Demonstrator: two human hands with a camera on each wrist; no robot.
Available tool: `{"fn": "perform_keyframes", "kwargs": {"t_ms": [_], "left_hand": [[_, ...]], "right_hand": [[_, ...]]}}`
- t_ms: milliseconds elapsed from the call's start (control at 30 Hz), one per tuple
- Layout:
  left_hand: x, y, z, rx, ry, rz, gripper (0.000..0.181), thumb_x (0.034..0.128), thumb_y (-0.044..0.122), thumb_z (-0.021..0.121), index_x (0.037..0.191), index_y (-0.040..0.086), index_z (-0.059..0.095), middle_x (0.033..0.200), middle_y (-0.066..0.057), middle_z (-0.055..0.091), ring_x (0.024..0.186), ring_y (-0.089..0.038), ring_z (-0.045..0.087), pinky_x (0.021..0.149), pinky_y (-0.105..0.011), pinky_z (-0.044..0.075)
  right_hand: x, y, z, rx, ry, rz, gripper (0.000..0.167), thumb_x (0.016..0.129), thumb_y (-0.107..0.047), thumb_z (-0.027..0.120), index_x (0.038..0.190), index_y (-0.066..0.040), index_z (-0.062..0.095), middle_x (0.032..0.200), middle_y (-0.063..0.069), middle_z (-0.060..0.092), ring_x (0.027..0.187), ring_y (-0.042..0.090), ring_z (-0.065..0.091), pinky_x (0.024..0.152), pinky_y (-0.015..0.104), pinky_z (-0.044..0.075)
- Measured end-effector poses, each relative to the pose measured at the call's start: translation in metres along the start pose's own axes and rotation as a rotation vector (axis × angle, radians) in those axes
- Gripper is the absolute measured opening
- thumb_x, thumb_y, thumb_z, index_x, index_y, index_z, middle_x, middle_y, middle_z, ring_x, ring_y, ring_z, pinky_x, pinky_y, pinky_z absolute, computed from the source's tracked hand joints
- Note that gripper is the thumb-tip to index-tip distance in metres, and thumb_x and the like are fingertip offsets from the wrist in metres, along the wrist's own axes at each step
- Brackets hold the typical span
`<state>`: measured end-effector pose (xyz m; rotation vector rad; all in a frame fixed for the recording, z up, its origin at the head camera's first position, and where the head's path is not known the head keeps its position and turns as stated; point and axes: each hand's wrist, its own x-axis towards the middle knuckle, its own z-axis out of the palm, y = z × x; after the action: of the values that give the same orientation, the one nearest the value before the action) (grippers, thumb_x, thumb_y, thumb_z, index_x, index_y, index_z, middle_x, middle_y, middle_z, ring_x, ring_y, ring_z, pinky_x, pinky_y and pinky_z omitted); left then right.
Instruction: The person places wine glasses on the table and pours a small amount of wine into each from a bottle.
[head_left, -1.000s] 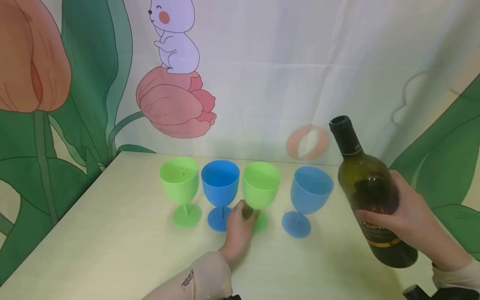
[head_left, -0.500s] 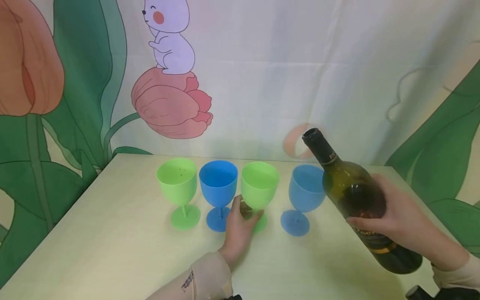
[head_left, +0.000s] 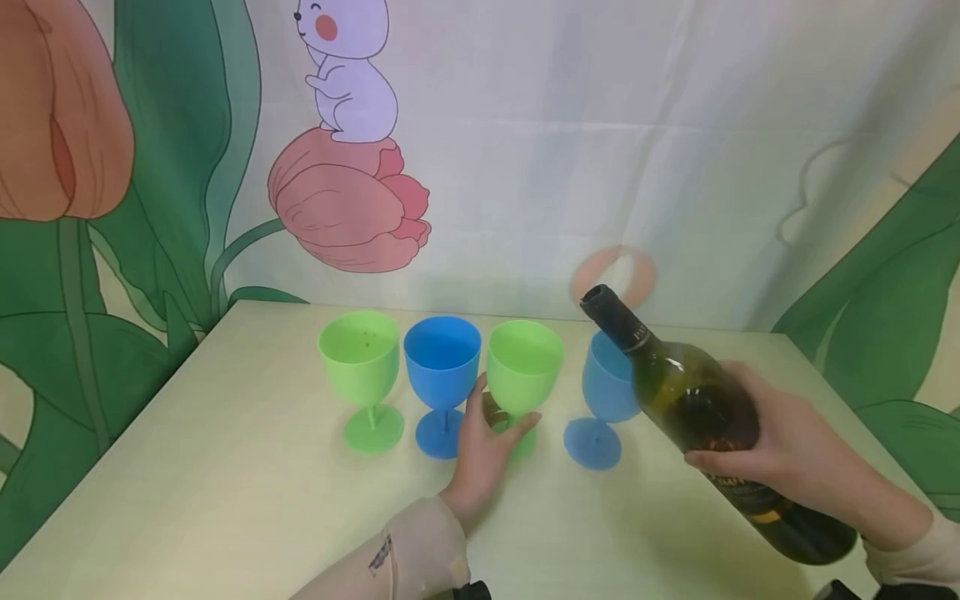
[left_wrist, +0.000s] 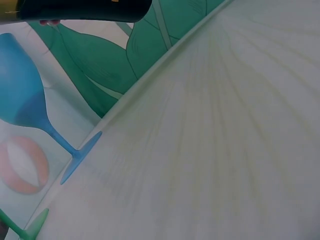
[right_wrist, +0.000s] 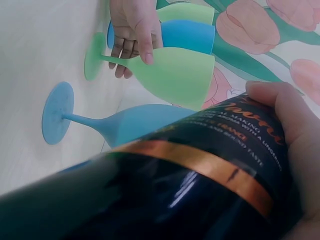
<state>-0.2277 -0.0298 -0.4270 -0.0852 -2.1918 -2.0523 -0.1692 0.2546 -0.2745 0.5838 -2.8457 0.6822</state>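
Observation:
My right hand (head_left: 806, 454) grips a dark green wine bottle (head_left: 693, 396) around its labelled body. The bottle is off the table, its uncapped neck tilted up and left, in front of a light blue goblet (head_left: 606, 392). My left hand (head_left: 478, 454) is at the stem of a green goblet (head_left: 523, 367). In the right wrist view the left thumb lies by the base of the bowl and the fingers curl behind the stem (right_wrist: 117, 60). The left wrist view catches the blue goblet (left_wrist: 21, 85) and the bottle's underside (left_wrist: 85, 9), but not the left hand's grip.
Left of the held goblet stand a darker blue goblet (head_left: 442, 362) and another green goblet (head_left: 360, 362) with small specks inside. All the goblets form a row near the back edge of the pale table (head_left: 225, 467). A printed curtain (head_left: 510, 167) hangs behind.
The bottle has tilted further left, its mouth coming lower and nearer the green goblet, now overlapping the light blue one. The left hand stays at the stem, its thumb shifting slightly outward. The goblets stay put.

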Motion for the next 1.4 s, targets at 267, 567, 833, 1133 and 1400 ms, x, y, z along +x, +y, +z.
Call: {"fn": "perform_keyframes", "kwargs": {"t_ms": [267,567,833,1133,1400], "left_hand": [[-0.002,0.001,-0.001,-0.009,-0.016,0.023,0.066,0.0818,0.039,0.075,0.137,0.036,0.039,0.122,0.005,0.057,0.113,-0.019,0.053,0.098,-0.039,0.047],[-0.002,0.0,-0.001,-0.005,-0.014,0.012,0.065,0.0813,0.042,0.074,0.136,0.037,0.039,0.12,0.005,0.057,0.111,-0.018,0.054,0.099,-0.039,0.047],[-0.002,0.0,-0.001,0.003,-0.004,0.009,0.064,0.0814,0.04,0.075,0.135,0.036,0.041,0.116,0.004,0.058,0.108,-0.017,0.054,0.097,-0.038,0.047],[-0.003,0.0,-0.001,-0.014,-0.002,0.025,0.063,0.0815,0.039,0.075,0.135,0.036,0.041,0.115,0.004,0.057,0.108,-0.017,0.055,0.098,-0.038,0.046],[-0.003,-0.002,-0.001,-0.016,0.001,0.021,0.064,0.081,0.04,0.075,0.135,0.035,0.042,0.116,0.004,0.058,0.107,-0.017,0.055,0.098,-0.038,0.046]], "right_hand": [[0.0,-0.002,0.001,0.004,-0.034,-0.018,0.084,0.067,-0.032,0.087,0.135,-0.011,0.042,0.103,0.01,0.068,0.079,0.0,0.059,0.06,0.023,0.048],[0.003,-0.007,0.0,-0.057,-0.061,-0.029,0.081,0.067,-0.038,0.086,0.131,-0.012,0.045,0.098,0.004,0.066,0.076,0.002,0.058,0.059,0.023,0.047],[0.004,-0.013,-0.002,-0.077,-0.095,-0.022,0.077,0.067,-0.042,0.085,0.128,-0.013,0.047,0.095,0.002,0.067,0.075,0.003,0.058,0.058,0.023,0.047],[0.003,-0.017,-0.006,-0.117,-0.126,-0.016,0.077,0.067,-0.046,0.084,0.128,-0.016,0.046,0.094,-0.001,0.067,0.075,0.003,0.058,0.057,0.023,0.046],[0.004,-0.02,-0.008,-0.127,-0.169,0.005,0.079,0.067,-0.049,0.083,0.128,-0.015,0.046,0.095,-0.001,0.067,0.077,0.005,0.059,0.057,0.022,0.046]]}}
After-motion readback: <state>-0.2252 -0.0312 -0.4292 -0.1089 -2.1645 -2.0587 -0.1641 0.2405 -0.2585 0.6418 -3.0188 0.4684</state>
